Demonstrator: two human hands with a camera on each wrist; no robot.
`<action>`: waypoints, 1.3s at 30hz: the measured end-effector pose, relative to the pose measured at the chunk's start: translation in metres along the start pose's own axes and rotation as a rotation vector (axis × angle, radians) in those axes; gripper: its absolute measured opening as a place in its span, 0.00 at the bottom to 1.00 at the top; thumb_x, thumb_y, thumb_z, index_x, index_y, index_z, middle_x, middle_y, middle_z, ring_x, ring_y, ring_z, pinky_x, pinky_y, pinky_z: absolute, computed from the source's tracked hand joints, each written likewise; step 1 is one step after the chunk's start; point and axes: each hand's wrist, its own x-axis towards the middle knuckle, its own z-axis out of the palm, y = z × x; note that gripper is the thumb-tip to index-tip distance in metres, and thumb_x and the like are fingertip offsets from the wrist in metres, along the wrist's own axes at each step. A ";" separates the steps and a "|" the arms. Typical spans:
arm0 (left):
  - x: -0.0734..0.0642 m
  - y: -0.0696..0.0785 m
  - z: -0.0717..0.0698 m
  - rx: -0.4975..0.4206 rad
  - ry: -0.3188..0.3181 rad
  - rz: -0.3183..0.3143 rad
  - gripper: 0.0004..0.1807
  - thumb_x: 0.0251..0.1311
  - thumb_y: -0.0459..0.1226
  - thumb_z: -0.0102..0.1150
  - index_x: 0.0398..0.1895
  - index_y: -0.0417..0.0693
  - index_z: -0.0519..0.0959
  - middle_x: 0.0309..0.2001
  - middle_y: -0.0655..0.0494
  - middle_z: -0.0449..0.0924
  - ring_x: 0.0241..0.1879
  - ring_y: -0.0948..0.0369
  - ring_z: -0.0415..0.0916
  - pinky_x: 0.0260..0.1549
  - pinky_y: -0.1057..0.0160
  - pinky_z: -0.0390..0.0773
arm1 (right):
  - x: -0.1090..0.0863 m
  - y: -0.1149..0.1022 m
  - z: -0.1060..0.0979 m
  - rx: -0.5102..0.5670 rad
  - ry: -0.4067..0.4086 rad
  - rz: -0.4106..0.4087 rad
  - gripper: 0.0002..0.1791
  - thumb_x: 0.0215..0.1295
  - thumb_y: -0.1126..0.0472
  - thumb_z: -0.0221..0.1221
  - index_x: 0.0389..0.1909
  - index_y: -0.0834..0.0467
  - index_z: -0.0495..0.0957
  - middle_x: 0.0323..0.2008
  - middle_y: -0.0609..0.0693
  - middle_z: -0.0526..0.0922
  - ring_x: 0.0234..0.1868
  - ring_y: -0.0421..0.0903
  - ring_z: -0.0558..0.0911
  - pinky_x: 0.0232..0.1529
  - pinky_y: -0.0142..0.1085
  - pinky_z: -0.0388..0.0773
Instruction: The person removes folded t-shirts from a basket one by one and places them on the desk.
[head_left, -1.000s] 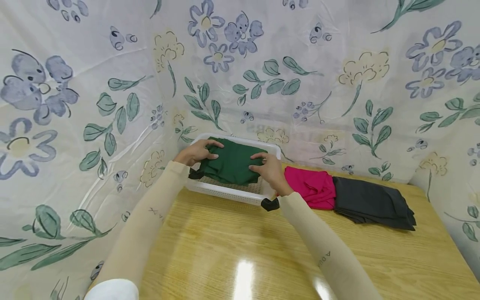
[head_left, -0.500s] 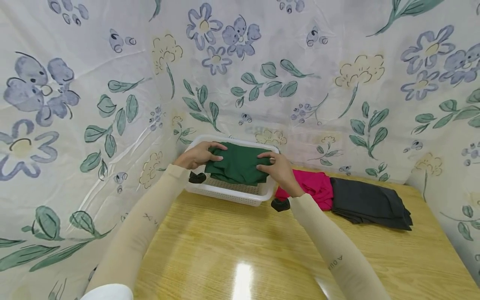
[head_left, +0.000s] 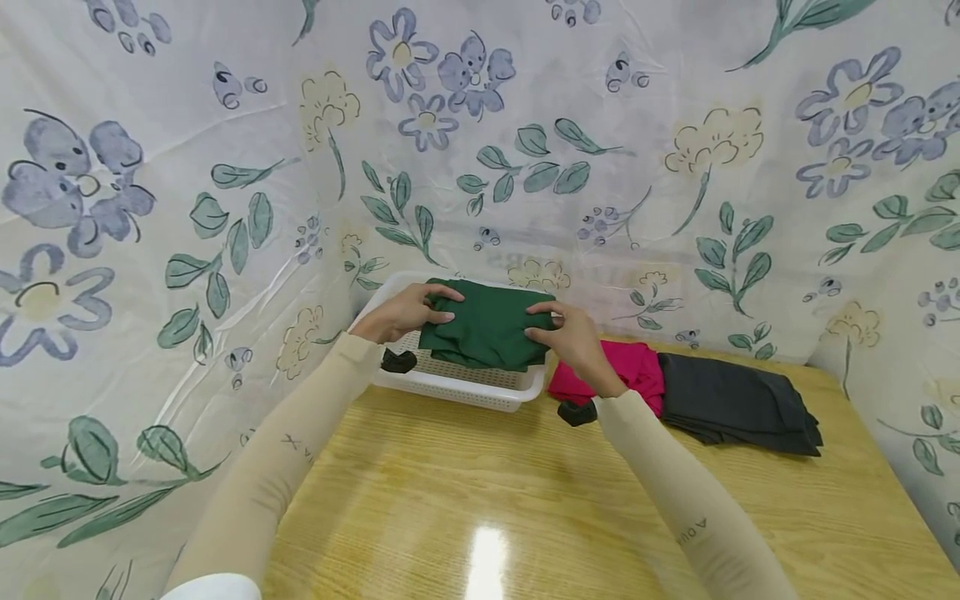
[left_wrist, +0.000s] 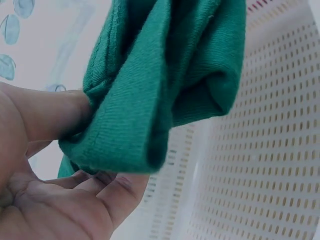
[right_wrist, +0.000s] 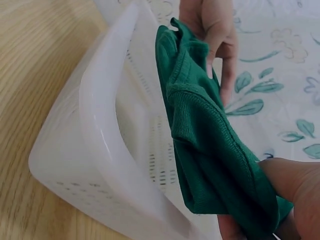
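Note:
A folded green garment (head_left: 487,329) with stitched seams is held over the white plastic basket (head_left: 450,387). My left hand (head_left: 405,312) pinches its left end between thumb and fingers. At the right end, my right hand (head_left: 570,337) grips the cloth the same way. Close up in the left wrist view, thumb and fingers clasp a folded edge of the garment (left_wrist: 130,115), with the perforated basket wall (left_wrist: 260,140) behind. In the right wrist view the garment (right_wrist: 210,145) hangs tilted between both hands, apart from the basket rim (right_wrist: 100,110).
A crumpled-looking pink folded cloth (head_left: 626,371) lies on the wooden table (head_left: 420,500) right of the basket. Beside it is a dark grey folded cloth (head_left: 735,404). Floral fabric (head_left: 540,217) hangs behind and along both sides.
Both hands have moved a little to the right with the green garment, relative to the basket. More of the basket's left side shows. The pink and grey cloths have stayed in place.

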 end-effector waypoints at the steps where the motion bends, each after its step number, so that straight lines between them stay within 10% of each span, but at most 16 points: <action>1: 0.000 0.001 0.002 0.002 0.000 0.006 0.23 0.73 0.32 0.59 0.70 0.49 0.74 0.76 0.45 0.57 0.54 0.49 0.67 0.41 0.56 0.69 | -0.001 0.001 -0.002 0.001 0.000 -0.002 0.17 0.66 0.56 0.70 0.56 0.46 0.84 0.67 0.56 0.76 0.69 0.57 0.74 0.52 0.46 0.81; 25: 0.006 0.022 0.042 0.011 -0.036 0.117 0.24 0.72 0.32 0.61 0.69 0.49 0.76 0.65 0.42 0.66 0.51 0.48 0.74 0.48 0.55 0.79 | -0.035 0.017 -0.046 0.042 0.019 -0.008 0.20 0.67 0.56 0.70 0.59 0.49 0.82 0.61 0.60 0.82 0.60 0.54 0.82 0.54 0.47 0.81; 33: 0.005 0.031 0.061 0.025 -0.039 0.138 0.23 0.71 0.33 0.63 0.68 0.49 0.77 0.69 0.45 0.63 0.49 0.49 0.67 0.46 0.56 0.77 | -0.049 0.026 -0.060 -0.027 0.037 -0.031 0.19 0.68 0.56 0.69 0.59 0.47 0.82 0.53 0.58 0.86 0.30 0.55 0.82 0.27 0.38 0.70; 39: 0.006 0.033 0.075 0.054 -0.032 0.160 0.23 0.70 0.34 0.65 0.67 0.51 0.79 0.69 0.47 0.64 0.50 0.50 0.69 0.46 0.56 0.77 | -0.060 0.033 -0.070 -0.063 0.052 -0.037 0.21 0.68 0.55 0.69 0.60 0.48 0.81 0.57 0.58 0.84 0.50 0.50 0.86 0.35 0.41 0.77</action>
